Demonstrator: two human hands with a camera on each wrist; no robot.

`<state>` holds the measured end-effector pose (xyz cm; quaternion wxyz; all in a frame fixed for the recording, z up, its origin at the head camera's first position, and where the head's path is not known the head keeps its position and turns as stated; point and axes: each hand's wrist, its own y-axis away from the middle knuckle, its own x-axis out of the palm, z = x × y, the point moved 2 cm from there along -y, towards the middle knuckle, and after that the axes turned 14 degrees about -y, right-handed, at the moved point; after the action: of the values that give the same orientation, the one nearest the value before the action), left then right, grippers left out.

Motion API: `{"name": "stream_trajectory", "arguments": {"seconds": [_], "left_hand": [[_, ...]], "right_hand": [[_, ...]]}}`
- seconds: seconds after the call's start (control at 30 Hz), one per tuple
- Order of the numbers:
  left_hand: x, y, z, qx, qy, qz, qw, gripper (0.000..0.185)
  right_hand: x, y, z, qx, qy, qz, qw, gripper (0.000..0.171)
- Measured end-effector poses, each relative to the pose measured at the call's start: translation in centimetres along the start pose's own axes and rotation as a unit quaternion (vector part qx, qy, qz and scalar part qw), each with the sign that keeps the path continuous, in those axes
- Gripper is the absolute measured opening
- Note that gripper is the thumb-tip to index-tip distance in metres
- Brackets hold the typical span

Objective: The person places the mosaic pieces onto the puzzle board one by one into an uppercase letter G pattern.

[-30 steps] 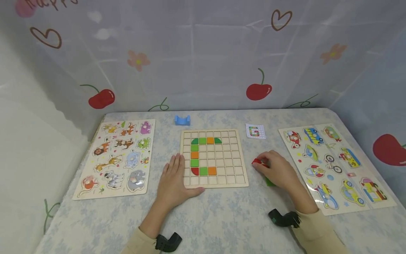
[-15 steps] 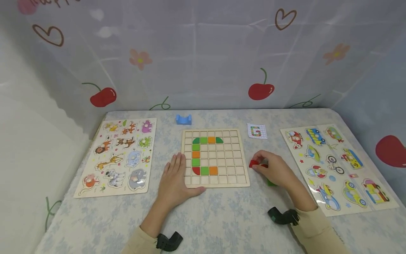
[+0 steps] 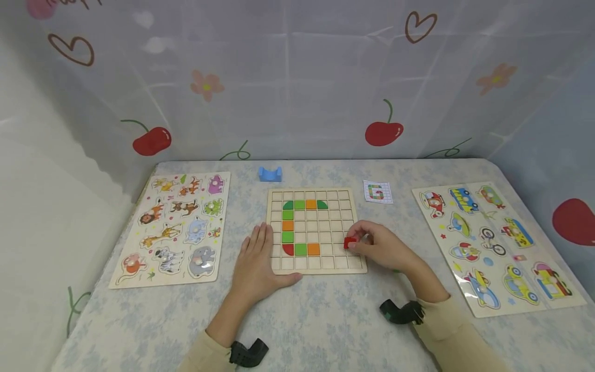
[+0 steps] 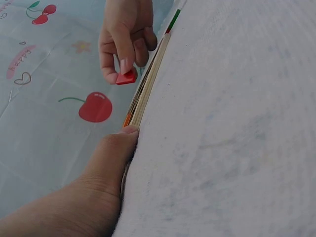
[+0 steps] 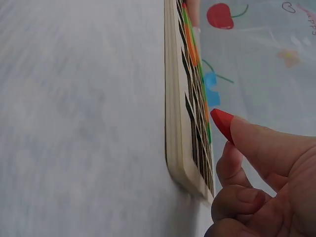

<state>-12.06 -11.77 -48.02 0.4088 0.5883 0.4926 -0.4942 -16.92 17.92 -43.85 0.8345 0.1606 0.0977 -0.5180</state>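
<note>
My right hand pinches a small red tile between thumb and forefinger over the right side of the wooden grid board. In the right wrist view the red tile stands out past the thumb tip. My left hand lies with straight fingers along the board's left side, its thumb at the front edge. Green and orange square tiles sit in the grid in a C-shaped line, with rounded green corners at the top and a rounded red corner at lower left.
A small card with a coloured pattern lies behind the board, near a blue holder. An animal puzzle is at left, a vehicle puzzle at right. Green and red pieces lie beyond the board in the left wrist view.
My right hand has moved left with the red tile, from the table beside the board to over its right columns. The left hand has stayed on the board.
</note>
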Motion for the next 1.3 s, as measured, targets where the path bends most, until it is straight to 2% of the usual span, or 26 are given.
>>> {"name": "stream_trajectory", "arguments": {"seconds": [0.13,0.3,0.43,0.8,1.03,1.3], "left_hand": [[0.0,0.0,0.0,-0.002,-0.001,-0.003,1.0000,0.131],[0.1,0.0,0.0,-0.002,-0.004,-0.009,0.9999,0.131],[0.1,0.0,-0.1,0.001,-0.004,-0.018,0.9998,0.131],[0.0,-0.1,-0.1,-0.001,-0.005,-0.009,0.9999,0.132],[0.1,-0.1,0.0,-0.001,-0.007,-0.008,0.9999,0.132],[0.1,0.1,0.0,-0.001,-0.007,-0.022,0.9997,0.131]], "right_hand": [[1.8,-0.8,0.7,-0.007,0.010,0.023,1.000,0.009],[3.4,-1.6,1.3,-0.015,0.049,0.020,0.998,0.008],[4.1,-1.8,1.9,-0.011,0.060,0.023,0.998,0.007],[4.6,-1.8,2.1,-0.024,0.137,-0.003,0.990,0.006],[4.7,-1.6,2.2,-0.040,0.158,-0.007,0.987,0.004],[4.7,-0.9,2.1,-0.070,0.176,0.000,0.982,0.018]]}}
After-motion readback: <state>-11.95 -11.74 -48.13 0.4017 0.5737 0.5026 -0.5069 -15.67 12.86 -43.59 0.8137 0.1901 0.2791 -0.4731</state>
